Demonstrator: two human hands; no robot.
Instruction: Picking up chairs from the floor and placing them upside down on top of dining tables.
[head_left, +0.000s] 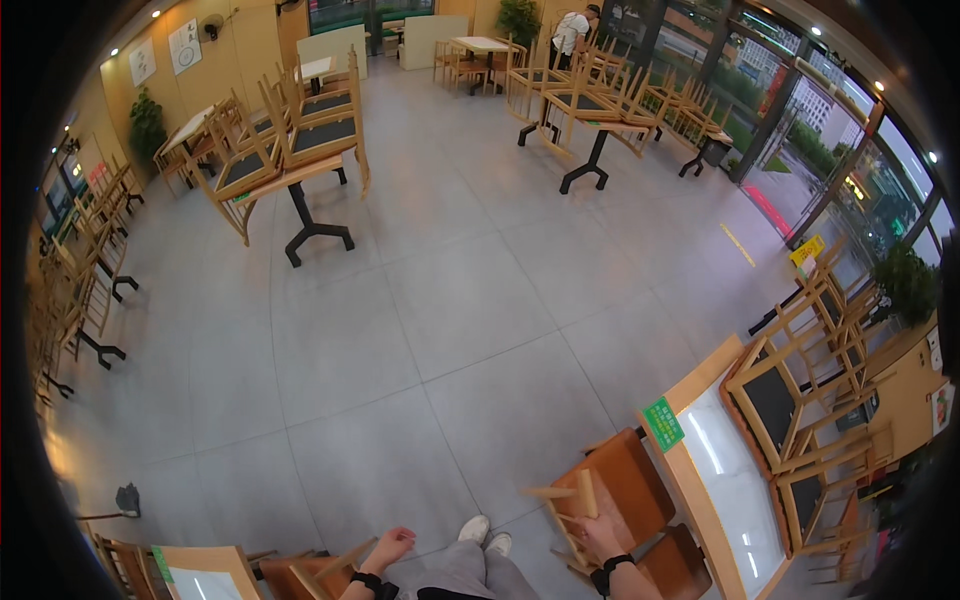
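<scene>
My right hand (600, 540) is closed around the backrest of a wooden chair (640, 485) with a brown padded seat. This chair stands upright, its seat pushed against the near-right table (715, 440), which has a wooden border and a pale top. Beside it is a second brown seat (677, 565), partly hidden by my right forearm. My left hand (394, 545) hangs with its fingers loosely curled in, holding nothing visible. Nearest to that hand is another wooden chair (345, 570) at the lower left, next to a second pale-topped table (200, 580).
Upturned chairs (775, 400) rest on the right-hand table. More chairs sit stacked on tables at the far left (290, 140) and far right (590, 100). A yellow floor sign (806, 250) stands by the glass door. Far back is a person in white (572, 32). Grey tiles (440, 300) cover the floor.
</scene>
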